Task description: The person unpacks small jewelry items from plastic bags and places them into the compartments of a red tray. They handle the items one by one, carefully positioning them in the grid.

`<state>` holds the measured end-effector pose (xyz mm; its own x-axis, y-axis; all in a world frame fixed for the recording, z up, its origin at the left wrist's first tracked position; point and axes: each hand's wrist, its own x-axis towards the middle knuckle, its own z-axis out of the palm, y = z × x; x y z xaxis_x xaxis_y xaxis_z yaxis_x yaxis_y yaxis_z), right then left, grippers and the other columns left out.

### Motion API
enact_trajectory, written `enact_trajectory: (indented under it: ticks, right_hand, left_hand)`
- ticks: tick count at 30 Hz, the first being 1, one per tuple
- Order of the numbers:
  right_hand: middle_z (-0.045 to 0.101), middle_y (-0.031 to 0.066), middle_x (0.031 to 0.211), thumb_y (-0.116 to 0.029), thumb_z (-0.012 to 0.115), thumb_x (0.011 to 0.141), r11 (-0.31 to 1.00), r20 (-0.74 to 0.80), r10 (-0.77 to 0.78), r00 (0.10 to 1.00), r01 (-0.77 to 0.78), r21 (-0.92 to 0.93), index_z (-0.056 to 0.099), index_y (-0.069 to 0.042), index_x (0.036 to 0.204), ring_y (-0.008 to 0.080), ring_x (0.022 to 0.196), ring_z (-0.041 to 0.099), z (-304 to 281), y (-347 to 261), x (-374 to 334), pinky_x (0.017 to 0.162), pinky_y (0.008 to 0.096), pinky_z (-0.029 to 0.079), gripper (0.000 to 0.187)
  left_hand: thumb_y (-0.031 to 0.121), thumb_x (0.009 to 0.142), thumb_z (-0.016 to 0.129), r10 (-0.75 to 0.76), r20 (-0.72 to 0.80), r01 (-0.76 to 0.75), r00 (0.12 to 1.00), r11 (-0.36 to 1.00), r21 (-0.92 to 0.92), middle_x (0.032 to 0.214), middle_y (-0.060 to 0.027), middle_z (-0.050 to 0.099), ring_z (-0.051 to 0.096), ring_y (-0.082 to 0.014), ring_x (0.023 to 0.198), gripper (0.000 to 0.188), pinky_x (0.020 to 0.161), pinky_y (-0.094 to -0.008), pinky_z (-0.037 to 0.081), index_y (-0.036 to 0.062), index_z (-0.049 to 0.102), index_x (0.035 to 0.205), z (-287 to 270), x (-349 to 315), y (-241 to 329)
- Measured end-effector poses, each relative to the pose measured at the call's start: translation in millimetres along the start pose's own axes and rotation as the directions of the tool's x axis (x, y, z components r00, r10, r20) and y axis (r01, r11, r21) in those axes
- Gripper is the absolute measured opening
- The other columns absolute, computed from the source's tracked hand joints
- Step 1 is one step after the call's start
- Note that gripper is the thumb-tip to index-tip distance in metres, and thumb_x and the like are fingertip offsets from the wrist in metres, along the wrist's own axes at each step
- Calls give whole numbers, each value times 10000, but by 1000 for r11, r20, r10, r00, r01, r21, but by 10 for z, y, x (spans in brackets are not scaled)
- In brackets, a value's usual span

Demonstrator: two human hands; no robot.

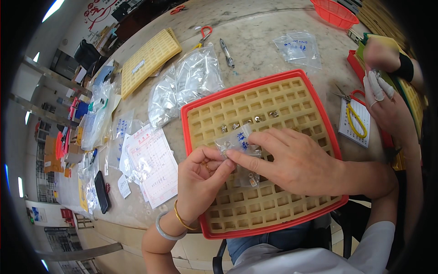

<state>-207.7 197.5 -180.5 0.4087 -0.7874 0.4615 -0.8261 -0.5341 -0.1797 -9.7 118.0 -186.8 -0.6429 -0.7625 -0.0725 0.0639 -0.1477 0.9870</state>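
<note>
My left hand [205,176] pinches the edge of a small clear plastic bag [245,147] with writing on it and small shiny metal pieces inside. From the right, my right hand [292,155] grips the same bag, thumb and fingers close to the left fingertips. Both hands are above a yellow grid tray [219,109] with square pockets, set in a red tray [322,114]. A row of small metal pieces [259,118] sits in pockets just beyond the bag. One more small piece [252,179] shows below the bag; whether bag or pocket holds it, I cannot tell.
Left of the tray lie papers [153,164], clear bags [194,73] and a black phone [101,192]. Beyond are a pen [226,52], red-handled pliers [204,36] and stacked yellow trays [148,57]. At right, another person's hand [390,100] is near a notepad [353,123].
</note>
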Motion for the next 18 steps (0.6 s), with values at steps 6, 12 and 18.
enact_trajectory:
  ticks: [6, 12, 18]
  right_hand:
    - [508, 132, 987, -140, 527, 787, 1000, 3, 1, 1000, -1, 9, 510, -93, 1230, 250, 882, 540, -9, 3, -4, 735, 336, 450, 445]
    - [516, 142, 995, -133, 540, 780, 996, -5, 34, 999, -33, 86, 539, -98, 1198, 258, 884, 557, 0, 17, -2, 732, 344, 473, 419]
    - [525, 141, 1005, -133, 541, 781, 994, -47, 37, 998, -32, 103, 572, -100, 1149, 255, 872, 570, 1, 36, -11, 720, 345, 486, 370]
  left_hand:
    - [-57, 844, 568, 16, 1, -16, 1000, 1000, 9, 919, -112, 624, 624, -132, 864, 107, 753, -218, 509, -33, 496, 919, 5, 1, -4]
    - [-39, 845, 579, -10, -9, 10, 1000, 1000, -2, 894, -108, 631, 621, -121, 839, 110, 729, -210, 502, -32, 503, 925, 9, 4, 4]
    - [-9, 846, 593, -48, -38, 47, 998, 998, -37, 857, -100, 643, 619, -110, 811, 111, 697, -196, 492, -20, 512, 922, 7, -7, 31]
